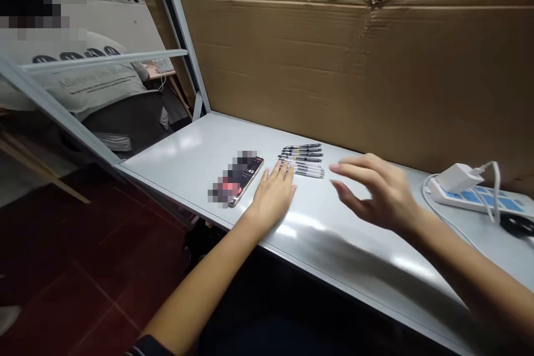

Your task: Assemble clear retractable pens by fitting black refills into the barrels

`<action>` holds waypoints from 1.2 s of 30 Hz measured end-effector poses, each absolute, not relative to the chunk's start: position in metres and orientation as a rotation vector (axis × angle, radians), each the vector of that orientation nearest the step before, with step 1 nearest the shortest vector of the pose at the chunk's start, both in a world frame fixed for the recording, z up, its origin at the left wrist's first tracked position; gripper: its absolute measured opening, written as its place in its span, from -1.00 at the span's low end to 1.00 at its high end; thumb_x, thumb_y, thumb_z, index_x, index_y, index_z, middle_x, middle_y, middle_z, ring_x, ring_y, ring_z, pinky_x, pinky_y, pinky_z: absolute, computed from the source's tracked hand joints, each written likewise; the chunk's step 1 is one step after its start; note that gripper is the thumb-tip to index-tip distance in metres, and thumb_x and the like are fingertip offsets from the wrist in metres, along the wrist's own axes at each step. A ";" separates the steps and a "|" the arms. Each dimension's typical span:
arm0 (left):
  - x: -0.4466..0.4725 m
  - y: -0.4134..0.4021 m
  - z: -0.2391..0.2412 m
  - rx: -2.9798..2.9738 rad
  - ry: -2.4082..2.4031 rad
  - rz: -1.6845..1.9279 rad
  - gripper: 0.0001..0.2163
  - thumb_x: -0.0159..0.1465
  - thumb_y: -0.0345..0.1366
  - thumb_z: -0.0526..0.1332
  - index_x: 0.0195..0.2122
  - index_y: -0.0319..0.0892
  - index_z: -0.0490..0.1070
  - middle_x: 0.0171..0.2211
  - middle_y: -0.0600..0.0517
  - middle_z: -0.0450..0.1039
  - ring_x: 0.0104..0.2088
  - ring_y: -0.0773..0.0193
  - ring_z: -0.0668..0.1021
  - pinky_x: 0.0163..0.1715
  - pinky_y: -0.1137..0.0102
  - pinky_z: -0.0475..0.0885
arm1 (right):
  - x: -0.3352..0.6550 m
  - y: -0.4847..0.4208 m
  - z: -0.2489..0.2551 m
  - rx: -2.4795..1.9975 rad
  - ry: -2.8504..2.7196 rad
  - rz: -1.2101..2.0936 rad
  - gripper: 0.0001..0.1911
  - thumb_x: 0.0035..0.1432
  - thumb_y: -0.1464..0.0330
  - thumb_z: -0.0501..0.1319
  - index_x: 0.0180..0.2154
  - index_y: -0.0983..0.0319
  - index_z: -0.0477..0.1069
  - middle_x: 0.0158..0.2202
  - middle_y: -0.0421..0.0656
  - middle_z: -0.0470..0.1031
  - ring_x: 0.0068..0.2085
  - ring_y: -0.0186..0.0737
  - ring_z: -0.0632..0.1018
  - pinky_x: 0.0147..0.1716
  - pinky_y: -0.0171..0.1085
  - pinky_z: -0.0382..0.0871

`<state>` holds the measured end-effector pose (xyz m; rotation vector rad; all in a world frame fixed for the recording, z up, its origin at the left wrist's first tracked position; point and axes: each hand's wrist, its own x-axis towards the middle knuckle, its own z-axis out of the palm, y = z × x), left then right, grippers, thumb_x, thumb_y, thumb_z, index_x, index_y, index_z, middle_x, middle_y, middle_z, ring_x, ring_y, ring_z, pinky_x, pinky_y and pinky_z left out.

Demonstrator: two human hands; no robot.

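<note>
Several pens [302,158] lie side by side in a row on the white tabletop [189,147]; the farther ones are dark, the nearer ones clear or white. My left hand [275,192] rests flat at the near left end of the row, its fingertips over the ends of the nearest pens. To the right of the pens my right hand [375,192] is raised above the table, thumb and fingers apart, with nothing between them. Just left of my left hand lies a phone [250,178] with its screen lit, part of it blurred out.
On the right stands a power strip [500,200] with a white charger [459,178] and cable plugged in, beside a black object [517,225]. A cardboard sheet [292,55] walls the back. A metal frame [183,22] rises at the left end, with pillows [100,78] beyond.
</note>
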<state>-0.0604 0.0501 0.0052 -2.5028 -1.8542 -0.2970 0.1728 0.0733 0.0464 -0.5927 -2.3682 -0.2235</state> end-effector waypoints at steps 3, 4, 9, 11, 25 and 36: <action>-0.061 0.047 0.010 -2.527 -1.766 -0.304 -0.58 0.48 -0.45 0.00 0.34 -0.41 0.24 0.31 -0.37 0.33 0.39 -0.11 0.31 0.36 -0.05 0.22 | 0.170 0.088 0.024 -0.763 -2.503 -0.260 -0.57 0.44 0.40 0.06 0.29 0.20 0.32 0.17 0.08 0.53 0.09 0.07 0.57 0.04 0.06 0.50; -0.060 0.045 0.012 -2.530 -1.748 -0.310 -0.59 0.45 -0.51 -0.01 0.30 -0.40 0.29 0.26 -0.35 0.39 0.33 -0.09 0.39 0.34 -0.02 0.26 | 0.171 0.093 0.016 -0.838 -2.570 -0.249 -0.56 0.46 0.41 0.00 0.29 0.22 0.32 0.18 0.08 0.53 0.11 0.08 0.56 0.04 0.06 0.49; -0.059 0.034 0.021 -2.543 -1.747 -0.354 -0.66 0.36 -0.64 0.01 -0.05 -0.24 0.51 -0.16 -0.13 0.54 -0.18 0.11 0.62 -0.10 0.24 0.55 | 0.175 0.100 -0.002 -1.036 -2.663 -0.163 -0.58 0.50 0.31 -0.05 0.20 0.25 0.43 0.07 0.11 0.57 0.00 0.10 0.57 -0.07 0.03 0.48; -0.059 0.027 0.022 -2.545 -1.755 -0.378 -0.66 0.34 -0.64 0.03 -0.06 -0.20 0.51 -0.18 -0.08 0.51 -0.23 0.14 0.60 -0.21 0.31 0.55 | 0.177 0.096 0.000 -1.065 -2.672 -0.131 -0.60 0.51 0.28 -0.05 0.13 0.20 0.48 0.01 0.07 0.58 -0.08 0.06 0.57 -0.15 -0.01 0.49; -0.052 -0.017 0.007 -2.829 -1.569 -0.951 -0.66 0.45 -0.52 0.03 0.12 -0.14 0.47 -0.02 -0.07 0.54 -0.05 0.19 0.60 -0.03 0.30 0.58 | 0.226 0.026 -0.006 -1.130 -2.344 0.588 -0.77 0.48 0.27 0.00 -0.07 0.12 0.42 -0.22 -0.10 0.61 -0.29 -0.10 0.60 -0.31 -0.15 0.48; -0.027 -0.015 0.011 -2.775 -1.878 -0.938 -0.67 0.41 -0.53 0.00 -0.09 -0.11 0.54 -0.32 0.05 0.59 -0.30 0.23 0.61 -0.26 0.36 0.51 | 0.238 0.033 -0.011 -0.982 -2.028 0.988 -0.80 0.38 0.21 0.21 -0.17 0.09 0.59 -0.19 -0.11 0.68 -0.19 -0.06 0.67 -0.16 -0.11 0.57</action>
